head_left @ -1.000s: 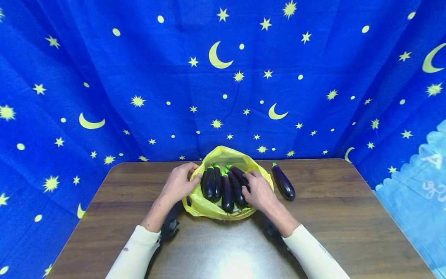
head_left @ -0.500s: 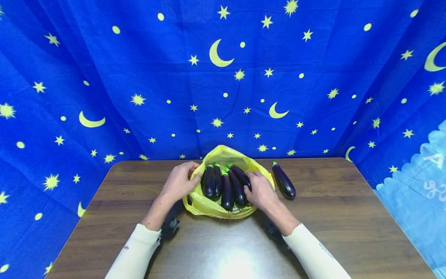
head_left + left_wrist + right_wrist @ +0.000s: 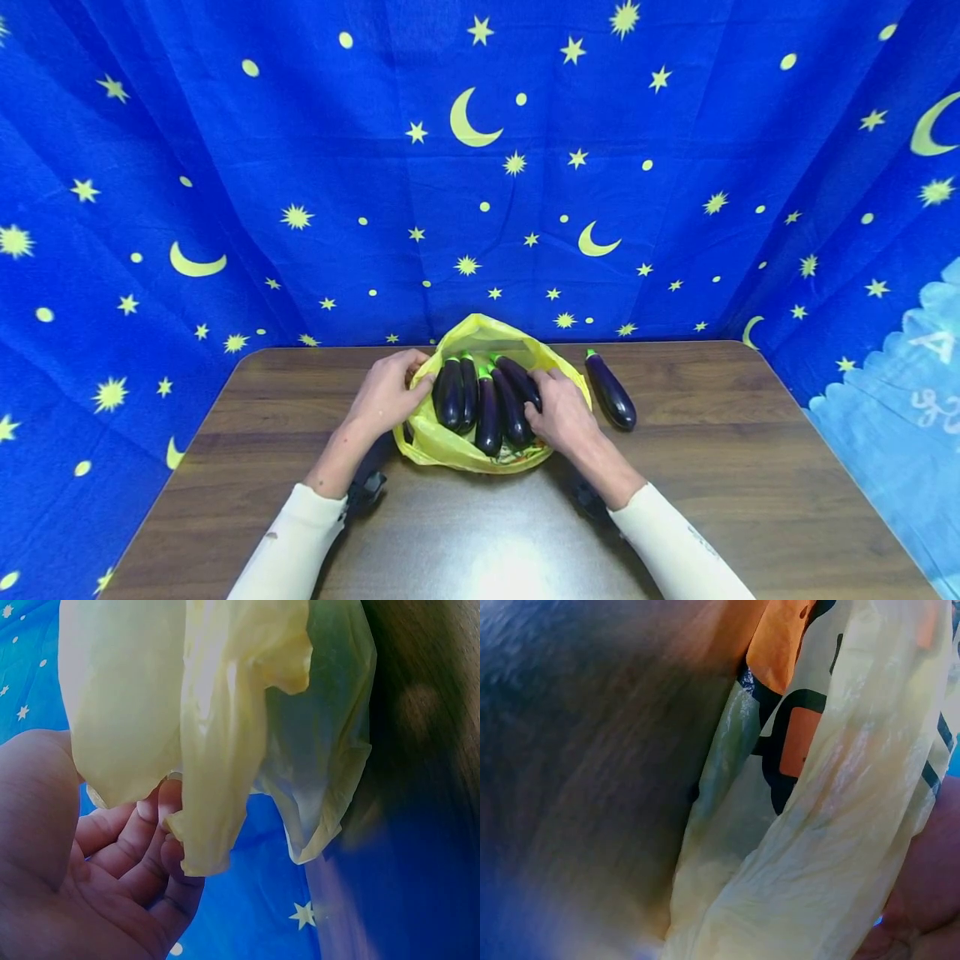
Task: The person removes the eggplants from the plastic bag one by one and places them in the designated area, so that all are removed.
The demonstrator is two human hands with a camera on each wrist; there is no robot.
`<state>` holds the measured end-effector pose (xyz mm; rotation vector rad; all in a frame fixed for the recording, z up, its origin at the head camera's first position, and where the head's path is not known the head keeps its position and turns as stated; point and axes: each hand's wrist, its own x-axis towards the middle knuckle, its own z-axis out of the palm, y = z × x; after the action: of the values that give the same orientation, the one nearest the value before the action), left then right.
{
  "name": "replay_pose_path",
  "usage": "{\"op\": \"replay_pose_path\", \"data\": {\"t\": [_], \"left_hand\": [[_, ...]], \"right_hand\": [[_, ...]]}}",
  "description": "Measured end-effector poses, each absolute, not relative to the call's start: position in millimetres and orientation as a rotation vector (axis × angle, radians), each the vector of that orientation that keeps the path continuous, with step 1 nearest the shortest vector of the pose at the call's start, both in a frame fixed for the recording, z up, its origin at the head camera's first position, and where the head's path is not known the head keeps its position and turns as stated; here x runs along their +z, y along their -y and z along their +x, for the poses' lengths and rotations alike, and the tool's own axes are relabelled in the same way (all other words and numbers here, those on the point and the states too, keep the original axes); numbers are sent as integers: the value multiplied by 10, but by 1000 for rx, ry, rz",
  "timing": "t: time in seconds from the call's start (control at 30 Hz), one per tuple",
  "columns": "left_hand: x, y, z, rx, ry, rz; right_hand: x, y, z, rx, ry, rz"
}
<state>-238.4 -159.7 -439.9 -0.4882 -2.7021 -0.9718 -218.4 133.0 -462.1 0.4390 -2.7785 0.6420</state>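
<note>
A yellow plastic bag (image 3: 442, 446) stands wide-mouthed on the table with several dark purple eggplants (image 3: 489, 417) inside, green stems pointing away. My left hand (image 3: 386, 396) holds the bag's left rim, thumb on the inner side and fingers outside. In the left wrist view, the curled left fingers (image 3: 139, 847) lie against the thin bag wall (image 3: 217, 750). Over the right rim reaches my right hand (image 3: 562, 408), thumb and fingers around the lower end of the rightmost eggplant in the bag. The bag wall (image 3: 810, 877) hides most of that hand in the right wrist view.
One more eggplant (image 3: 611, 392) lies on the brown wooden table (image 3: 712, 467), right of the bag. Behind the table's back edge hangs a blue curtain (image 3: 360, 167) with yellow moons and stars. A lighter blue cloth (image 3: 900, 433) hangs at the right.
My right thumb and fingers have shifted slightly at the rightmost eggplant. The left hand, the bag and the eggplant outside it stay in place.
</note>
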Motion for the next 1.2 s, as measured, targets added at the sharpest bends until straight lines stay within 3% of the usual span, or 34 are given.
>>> {"op": "replay_pose_path", "data": {"t": [1.2], "left_hand": [[-4399, 1595, -2389, -974, 2719, -482]], "right_hand": [[-4241, -1479, -1948, 819, 2659, 415]]}}
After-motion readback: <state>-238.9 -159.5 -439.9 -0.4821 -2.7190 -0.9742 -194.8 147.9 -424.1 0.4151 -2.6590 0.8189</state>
